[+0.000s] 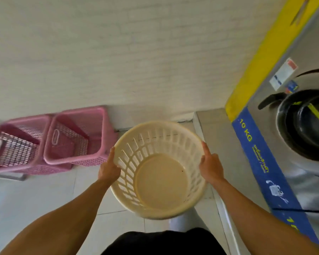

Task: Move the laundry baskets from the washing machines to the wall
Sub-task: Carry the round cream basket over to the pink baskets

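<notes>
A round cream basket [159, 170] with slotted sides and a solid bottom is empty and tipped, its open mouth turned up toward the camera. It appears to be held off the tiled floor, near the foot of the white wall [118, 52]. To its left, two pink square mesh baskets [44, 142] stand upright side by side against that wall, touching each other. Both look empty, though blur hides some detail.

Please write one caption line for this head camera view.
Both hands, left and right, carry an empty cream basket toward pink baskets at the wall.
</notes>
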